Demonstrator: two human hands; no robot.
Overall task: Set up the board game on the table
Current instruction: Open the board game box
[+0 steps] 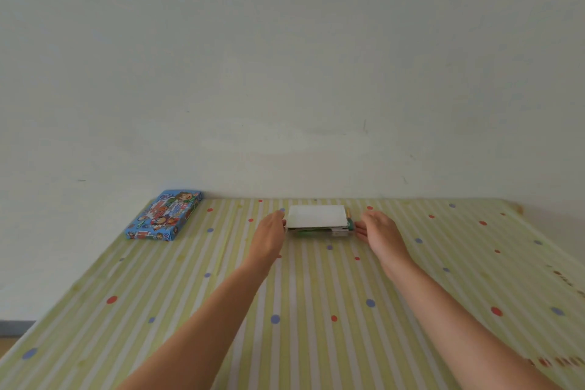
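A white folded board stack (316,216) with green edges lies near the table's far edge, in the middle. My left hand (269,233) touches its left side and my right hand (378,231) touches its right end, both with fingers reaching forward. Whether the fingers curl round the stack is hidden by the backs of the hands. A blue game box lid (164,215) with cartoon figures lies flat at the far left corner.
The table (285,326) wears a green and white striped cloth with red and blue dots. A plain wall rises right behind its far edge. The table's left edge drops to the floor at the lower left.
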